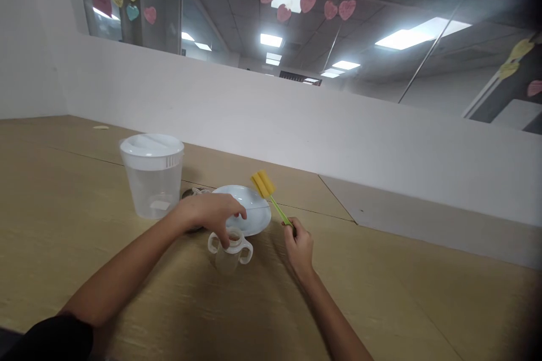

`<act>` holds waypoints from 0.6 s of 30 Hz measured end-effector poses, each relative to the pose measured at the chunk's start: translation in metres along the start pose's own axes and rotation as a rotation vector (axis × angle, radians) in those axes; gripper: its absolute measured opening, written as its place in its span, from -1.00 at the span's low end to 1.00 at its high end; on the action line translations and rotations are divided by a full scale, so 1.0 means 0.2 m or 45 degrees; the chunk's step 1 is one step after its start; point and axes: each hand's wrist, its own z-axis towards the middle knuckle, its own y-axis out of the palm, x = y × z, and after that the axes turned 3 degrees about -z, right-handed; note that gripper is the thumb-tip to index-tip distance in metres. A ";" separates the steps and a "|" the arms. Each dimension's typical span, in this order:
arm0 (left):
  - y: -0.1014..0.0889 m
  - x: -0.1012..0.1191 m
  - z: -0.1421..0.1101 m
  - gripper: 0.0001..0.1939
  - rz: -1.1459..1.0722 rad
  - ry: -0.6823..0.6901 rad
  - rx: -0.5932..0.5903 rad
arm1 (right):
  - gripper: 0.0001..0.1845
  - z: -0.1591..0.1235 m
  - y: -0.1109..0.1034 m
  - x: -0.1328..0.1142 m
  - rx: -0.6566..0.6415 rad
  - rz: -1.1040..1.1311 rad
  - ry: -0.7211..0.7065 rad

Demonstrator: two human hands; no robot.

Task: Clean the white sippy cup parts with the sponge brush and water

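Sponge brush at one o'clock from the two-handled cup, head view.
The right hand curls around the brush's handle, which points to eleven o'clock; the left hand, nearer the cup, has thumb at rim, fingers parted, hold unclear.
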 end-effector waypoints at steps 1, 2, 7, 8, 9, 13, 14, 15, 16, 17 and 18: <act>0.03 0.03 0.01 -0.34 0.069 0.005 -0.058 | -0.69 0.00 0.00 0.00 -0.001 0.002 -0.002; 0.06 0.06 0.02 -0.32 0.133 0.009 -0.112 | -0.69 0.00 0.00 0.01 0.002 0.005 -0.002; 0.10 0.08 0.05 -0.45 0.199 0.070 -0.213 | -0.71 0.00 -0.02 0.00 0.012 0.052 0.008; 0.08 0.08 0.04 -0.47 0.153 0.105 -0.191 | -0.72 0.00 -0.02 -0.02 -0.003 0.083 -0.002; 0.06 0.07 0.03 -0.47 0.098 0.143 -0.156 | -0.72 -0.01 -0.02 -0.03 -0.025 0.128 -0.015; -0.02 0.06 -0.01 -0.43 -0.097 0.280 0.080 | -0.69 -0.04 0.01 -0.12 -0.165 0.415 -0.026; -0.04 0.05 -0.01 -0.42 -0.131 0.297 0.129 | -0.68 -0.04 0.02 -0.13 -0.184 0.474 -0.009; -0.05 0.04 -0.01 -0.42 -0.163 0.298 0.168 | -0.67 -0.05 0.03 -0.15 -0.182 0.511 0.011; -0.06 0.03 -0.01 -0.42 -0.197 0.287 0.203 | -0.65 -0.06 0.03 -0.15 -0.151 0.526 0.028; -0.07 0.02 -0.01 -0.42 -0.232 0.270 0.244 | -0.63 -0.07 0.04 -0.15 -0.092 0.516 0.040; -0.07 0.00 0.00 -0.42 -0.259 0.255 0.298 | -0.60 -0.07 0.04 -0.15 -0.020 0.484 0.035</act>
